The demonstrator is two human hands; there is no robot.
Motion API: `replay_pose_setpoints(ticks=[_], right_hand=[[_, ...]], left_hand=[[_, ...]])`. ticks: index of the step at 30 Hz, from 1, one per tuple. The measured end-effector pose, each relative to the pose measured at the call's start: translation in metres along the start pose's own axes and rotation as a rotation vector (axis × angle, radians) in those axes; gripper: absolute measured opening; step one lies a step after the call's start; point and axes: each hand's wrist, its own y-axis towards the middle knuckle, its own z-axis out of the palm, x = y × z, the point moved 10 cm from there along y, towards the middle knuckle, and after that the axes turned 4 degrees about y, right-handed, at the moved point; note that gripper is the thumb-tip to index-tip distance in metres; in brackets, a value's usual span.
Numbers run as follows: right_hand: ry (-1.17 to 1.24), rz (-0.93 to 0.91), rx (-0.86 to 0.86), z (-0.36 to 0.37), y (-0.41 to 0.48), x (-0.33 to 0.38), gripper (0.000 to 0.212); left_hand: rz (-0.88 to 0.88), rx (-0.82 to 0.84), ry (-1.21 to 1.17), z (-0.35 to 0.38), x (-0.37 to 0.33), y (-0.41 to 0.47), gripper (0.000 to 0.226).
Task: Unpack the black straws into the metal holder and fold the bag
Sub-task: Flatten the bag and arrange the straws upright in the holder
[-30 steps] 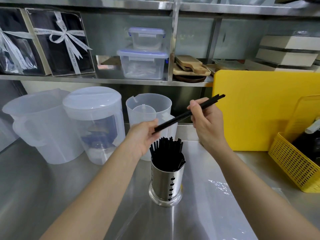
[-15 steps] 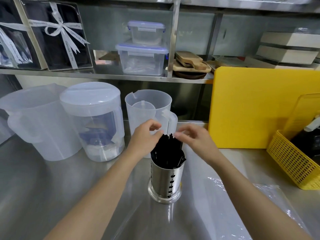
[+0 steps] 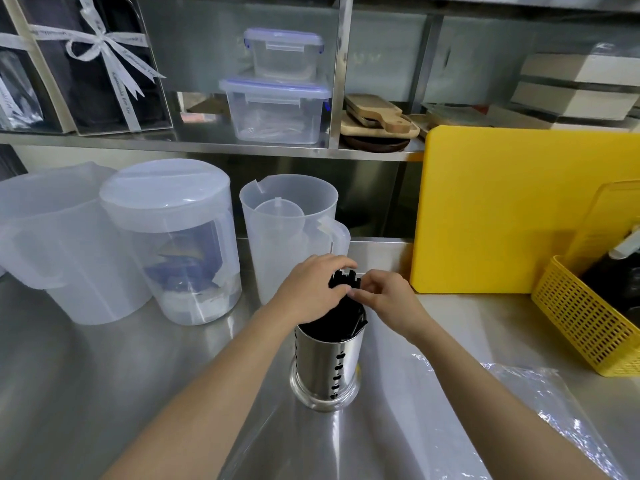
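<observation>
Straws [image 3: 343,284] stood bunched in the metal holder [image 3: 327,363], both hands' grip pinched on their tops: left hand [image 3: 311,292], right hand [image 3: 384,297]. Light, stiff, slippery (probably); bag [image 3: 540,403] lay flat on the surface [image 3: 104,375].

ribbon [image 3: 114,60]: carrying printed script on the gift box [image 3: 104,84], too small and blurred to be reading
measuring jug [image 3: 284,233]: no scale marks showing legibly
lidded containers [image 3: 277,109]: no label showing
yellow board [image 3: 512,209]: showing no print
metal holder [image 3: 327,368]: showing only cut-out holes, no lettering
overall: nothing legible is showing
</observation>
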Motion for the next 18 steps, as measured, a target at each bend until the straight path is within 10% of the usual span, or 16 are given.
replay_pose_setpoints(ticks=[18], right_hand=[[0.081, -0.037, 0.014, 0.0, 0.003, 0.006, 0.008]], left_hand=[[-0.096, -0.002, -0.254, -0.005, 0.013, 0.006, 0.021]])
